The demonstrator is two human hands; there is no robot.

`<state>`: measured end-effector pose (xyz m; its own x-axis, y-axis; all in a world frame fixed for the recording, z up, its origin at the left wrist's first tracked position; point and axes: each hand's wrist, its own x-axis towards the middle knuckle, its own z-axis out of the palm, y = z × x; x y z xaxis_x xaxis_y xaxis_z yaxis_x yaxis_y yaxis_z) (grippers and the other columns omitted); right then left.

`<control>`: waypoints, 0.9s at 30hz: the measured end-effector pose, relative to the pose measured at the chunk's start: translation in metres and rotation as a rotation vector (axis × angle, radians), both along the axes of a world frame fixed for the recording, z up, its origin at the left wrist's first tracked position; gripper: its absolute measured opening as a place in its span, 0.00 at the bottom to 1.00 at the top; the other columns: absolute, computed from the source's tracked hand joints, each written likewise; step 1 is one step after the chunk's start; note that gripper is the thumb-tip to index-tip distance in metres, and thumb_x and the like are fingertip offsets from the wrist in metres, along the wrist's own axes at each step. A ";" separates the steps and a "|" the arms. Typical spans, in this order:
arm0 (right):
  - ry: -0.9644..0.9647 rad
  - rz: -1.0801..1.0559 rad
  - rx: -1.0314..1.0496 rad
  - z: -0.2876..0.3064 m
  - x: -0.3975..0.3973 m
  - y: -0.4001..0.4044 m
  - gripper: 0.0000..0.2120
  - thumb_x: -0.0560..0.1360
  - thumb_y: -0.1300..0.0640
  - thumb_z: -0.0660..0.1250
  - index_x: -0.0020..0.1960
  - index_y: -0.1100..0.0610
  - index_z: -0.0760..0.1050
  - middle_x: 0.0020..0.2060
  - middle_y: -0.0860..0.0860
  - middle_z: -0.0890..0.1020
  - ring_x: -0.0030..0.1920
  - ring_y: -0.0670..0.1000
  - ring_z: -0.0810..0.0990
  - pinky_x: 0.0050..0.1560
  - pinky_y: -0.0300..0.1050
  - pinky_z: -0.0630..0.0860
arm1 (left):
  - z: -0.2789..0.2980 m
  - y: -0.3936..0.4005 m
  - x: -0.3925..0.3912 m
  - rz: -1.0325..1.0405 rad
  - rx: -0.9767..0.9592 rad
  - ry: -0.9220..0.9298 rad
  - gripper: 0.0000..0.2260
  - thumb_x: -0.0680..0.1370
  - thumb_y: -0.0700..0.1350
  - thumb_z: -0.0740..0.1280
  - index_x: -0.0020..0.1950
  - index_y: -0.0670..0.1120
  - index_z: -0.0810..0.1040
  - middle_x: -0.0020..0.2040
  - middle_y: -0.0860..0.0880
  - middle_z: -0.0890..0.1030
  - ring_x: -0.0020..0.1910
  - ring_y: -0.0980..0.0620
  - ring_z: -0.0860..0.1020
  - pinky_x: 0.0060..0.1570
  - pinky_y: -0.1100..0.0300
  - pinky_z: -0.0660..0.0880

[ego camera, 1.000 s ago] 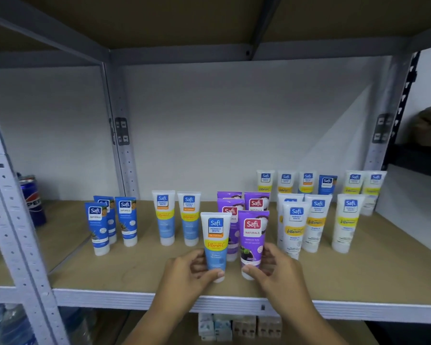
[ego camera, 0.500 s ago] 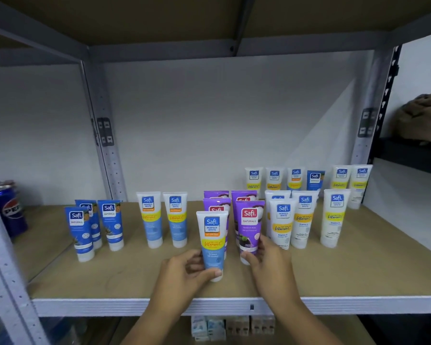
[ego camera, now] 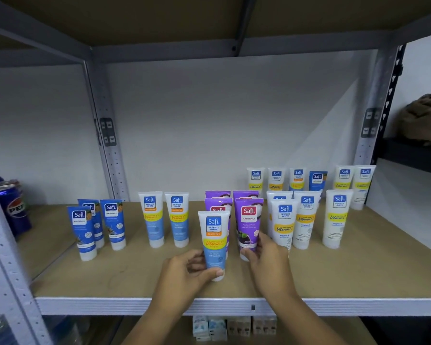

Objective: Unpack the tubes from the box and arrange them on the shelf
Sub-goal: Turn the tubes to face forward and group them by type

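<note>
While both hands worked at the front of the shelf point(ego camera: 358, 277), the left hand point(ego camera: 184, 277) gripped a light-blue tube point(ego camera: 214, 242) low down, thumb across its front near the white cap, fingers curled behind; tube upright, cap on the board. The right hand point(ego camera: 269, 260) curled round the lower part of a purple tube point(ego camera: 248, 225), standing upright just right of the blue one, other purple tubes point(ego camera: 218, 202) directly behind. Dark-blue tubes point(ego camera: 110, 222) stood left, two light-blue tubes point(ego camera: 163, 217) between, white-yellow tubes point(ego camera: 306, 217) right. A Pepsi can point(ego camera: 14, 207) sat far left.
</note>
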<state>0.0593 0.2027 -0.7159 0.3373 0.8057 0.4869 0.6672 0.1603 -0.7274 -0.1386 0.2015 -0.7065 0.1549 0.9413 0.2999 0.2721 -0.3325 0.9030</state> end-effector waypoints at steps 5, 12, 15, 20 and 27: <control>0.007 0.017 -0.004 -0.002 0.001 0.002 0.15 0.72 0.58 0.74 0.59 0.52 0.78 0.47 0.45 0.85 0.46 0.43 0.82 0.44 0.33 0.74 | -0.001 0.000 0.000 -0.003 -0.010 -0.008 0.16 0.64 0.43 0.82 0.49 0.53 0.84 0.44 0.56 0.87 0.45 0.58 0.85 0.44 0.69 0.78; 0.023 0.021 -0.009 -0.004 0.001 0.004 0.18 0.73 0.56 0.74 0.62 0.52 0.77 0.51 0.46 0.84 0.50 0.45 0.82 0.48 0.35 0.75 | -0.002 0.001 0.000 -0.001 -0.001 0.005 0.18 0.65 0.45 0.82 0.51 0.54 0.83 0.45 0.58 0.86 0.46 0.59 0.84 0.46 0.68 0.79; 0.031 0.021 -0.025 -0.005 0.000 0.004 0.19 0.73 0.54 0.74 0.63 0.52 0.77 0.52 0.46 0.84 0.52 0.45 0.81 0.50 0.37 0.77 | -0.002 0.001 -0.001 0.009 0.005 0.016 0.18 0.64 0.46 0.82 0.52 0.55 0.83 0.44 0.58 0.86 0.46 0.60 0.84 0.47 0.68 0.79; 0.046 0.014 -0.006 -0.006 0.002 0.004 0.18 0.72 0.53 0.75 0.61 0.51 0.78 0.51 0.45 0.85 0.50 0.43 0.82 0.51 0.41 0.81 | -0.003 0.001 0.000 0.011 0.008 0.014 0.18 0.65 0.46 0.82 0.53 0.54 0.83 0.45 0.59 0.86 0.46 0.60 0.84 0.46 0.68 0.79; -0.021 -0.120 -0.002 -0.012 -0.001 -0.015 0.16 0.73 0.52 0.73 0.60 0.51 0.77 0.49 0.47 0.85 0.47 0.47 0.83 0.46 0.42 0.80 | -0.004 -0.003 -0.001 0.007 0.039 0.025 0.17 0.67 0.45 0.80 0.52 0.56 0.82 0.45 0.59 0.86 0.46 0.61 0.84 0.47 0.69 0.79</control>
